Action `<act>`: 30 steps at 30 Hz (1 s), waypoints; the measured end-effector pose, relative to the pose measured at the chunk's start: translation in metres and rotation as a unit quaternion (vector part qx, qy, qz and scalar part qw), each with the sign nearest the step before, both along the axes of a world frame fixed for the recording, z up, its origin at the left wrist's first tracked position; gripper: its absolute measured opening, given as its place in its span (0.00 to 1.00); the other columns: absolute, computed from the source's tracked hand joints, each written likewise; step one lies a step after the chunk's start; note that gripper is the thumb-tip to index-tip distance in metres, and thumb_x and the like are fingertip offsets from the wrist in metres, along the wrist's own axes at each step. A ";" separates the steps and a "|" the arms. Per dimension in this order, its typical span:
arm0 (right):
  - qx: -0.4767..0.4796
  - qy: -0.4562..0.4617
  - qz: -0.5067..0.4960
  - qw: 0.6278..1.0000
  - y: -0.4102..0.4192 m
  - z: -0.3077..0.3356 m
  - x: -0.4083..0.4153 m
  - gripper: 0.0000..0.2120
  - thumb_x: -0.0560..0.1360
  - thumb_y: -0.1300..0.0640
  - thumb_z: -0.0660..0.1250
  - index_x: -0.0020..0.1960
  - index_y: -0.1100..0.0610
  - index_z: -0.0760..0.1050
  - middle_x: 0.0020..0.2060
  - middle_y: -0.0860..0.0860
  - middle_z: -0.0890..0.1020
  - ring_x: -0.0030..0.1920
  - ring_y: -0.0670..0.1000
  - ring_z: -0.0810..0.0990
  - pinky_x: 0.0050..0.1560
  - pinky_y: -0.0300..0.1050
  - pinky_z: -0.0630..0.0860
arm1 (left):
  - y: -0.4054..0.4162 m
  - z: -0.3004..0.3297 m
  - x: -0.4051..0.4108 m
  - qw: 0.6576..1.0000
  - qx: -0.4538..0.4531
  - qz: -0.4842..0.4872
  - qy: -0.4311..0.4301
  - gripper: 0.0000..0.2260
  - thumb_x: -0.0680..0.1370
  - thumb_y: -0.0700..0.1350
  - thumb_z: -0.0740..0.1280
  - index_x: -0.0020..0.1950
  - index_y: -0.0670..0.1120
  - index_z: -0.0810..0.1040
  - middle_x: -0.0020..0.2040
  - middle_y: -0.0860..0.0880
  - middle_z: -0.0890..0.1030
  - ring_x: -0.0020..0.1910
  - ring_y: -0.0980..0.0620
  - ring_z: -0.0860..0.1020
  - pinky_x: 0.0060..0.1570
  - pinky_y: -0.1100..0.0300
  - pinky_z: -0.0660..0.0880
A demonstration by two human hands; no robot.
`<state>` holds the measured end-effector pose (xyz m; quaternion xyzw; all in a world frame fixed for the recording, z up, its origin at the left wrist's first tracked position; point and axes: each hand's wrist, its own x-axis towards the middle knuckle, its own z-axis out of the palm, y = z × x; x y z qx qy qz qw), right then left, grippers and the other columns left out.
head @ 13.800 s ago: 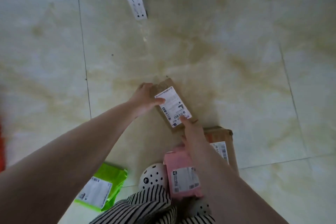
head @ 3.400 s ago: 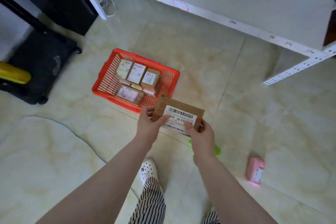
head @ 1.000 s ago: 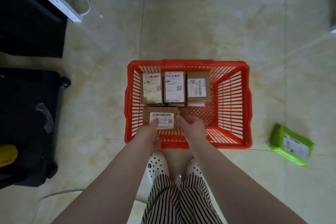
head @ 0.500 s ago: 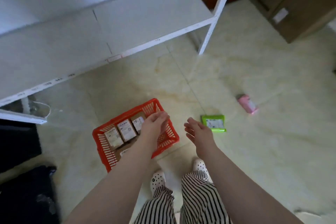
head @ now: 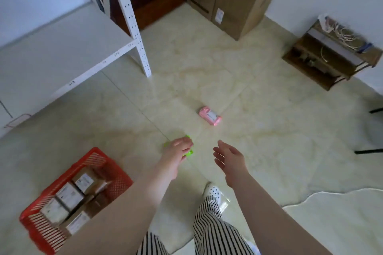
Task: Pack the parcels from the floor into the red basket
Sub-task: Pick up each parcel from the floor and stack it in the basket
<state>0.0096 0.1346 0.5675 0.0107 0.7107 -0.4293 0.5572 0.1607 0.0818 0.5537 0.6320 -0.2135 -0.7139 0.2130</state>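
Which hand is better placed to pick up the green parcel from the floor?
Left. The left hand is over the green parcel, covering most of it; the right hand hangs open, off to the side.

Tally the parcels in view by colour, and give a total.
Brown, in the red basket: 4 with labels showing; more may lie underneath
Green, on the floor: 1, partly behind the left hand
Pink, on the floor: 1
Total: 6 visible

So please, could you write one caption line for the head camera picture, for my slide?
Both empty hands, left hand and right hand, reach toward a green plastic parcel; red plastic basket holds cardboard boxes.
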 end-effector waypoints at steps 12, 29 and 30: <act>0.029 -0.005 0.037 0.999 -0.103 -0.025 -0.137 0.13 0.74 0.54 0.72 0.56 0.60 0.77 0.42 0.53 0.82 0.46 0.53 0.79 0.51 0.45 0.78 | -0.087 -0.025 -0.128 0.999 0.022 0.018 -0.038 0.09 0.79 0.44 0.65 0.58 0.46 0.78 0.58 0.48 0.81 0.60 0.49 0.77 0.57 0.56 0.70; 0.140 0.002 0.100 0.985 -0.279 -0.248 -0.224 0.30 0.72 0.49 0.73 0.69 0.58 0.69 0.59 0.59 0.77 0.49 0.53 0.76 0.58 0.50 0.76 | -0.287 -0.215 -0.221 0.987 0.044 -0.015 -0.153 0.33 0.72 0.51 0.74 0.74 0.45 0.66 0.71 0.43 0.72 0.65 0.45 0.72 0.64 0.52 0.69; 0.151 0.001 0.102 0.983 -0.283 -0.277 -0.225 0.32 0.72 0.48 0.74 0.70 0.57 0.67 0.60 0.59 0.76 0.48 0.53 0.76 0.58 0.51 0.76 | -0.292 -0.241 -0.223 0.985 0.050 -0.023 -0.165 0.35 0.72 0.51 0.73 0.75 0.46 0.63 0.71 0.43 0.70 0.67 0.44 0.72 0.65 0.52 0.68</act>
